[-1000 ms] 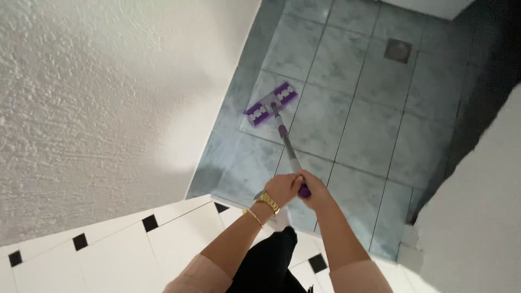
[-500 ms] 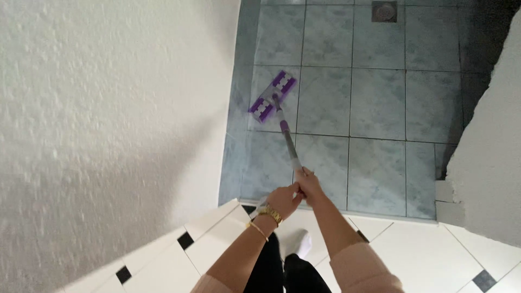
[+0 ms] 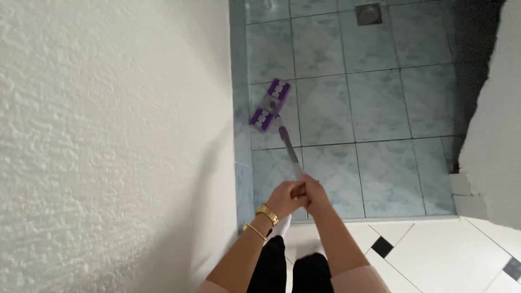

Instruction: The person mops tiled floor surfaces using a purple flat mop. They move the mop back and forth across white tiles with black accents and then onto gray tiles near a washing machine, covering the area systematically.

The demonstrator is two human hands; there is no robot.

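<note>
Both my hands grip the top of a flat mop's pole point(image 3: 288, 146). My left hand point(image 3: 283, 198), with a gold watch and a thin bangle on the wrist, is wrapped around the handle end, and my right hand point(image 3: 313, 193) closes on it right beside. The purple and grey mop head point(image 3: 270, 104) lies flat on the blue-grey tiled floor point(image 3: 374, 103), close to the foot of the white wall. The pole slants from my hands up and left to the head.
A rough white plastered wall point(image 3: 108, 141) fills the left side. A square floor drain point(image 3: 369, 14) sits at the top. A white wall corner point(image 3: 494, 141) juts in at right. White tiles with small black diamonds point(image 3: 434, 255) lie below, under my dark trouser legs and white sock.
The view has swung so the wall edge runs more upright. The mop head has turned and slid nearer the wall. My hands keep their hold on the pole.
</note>
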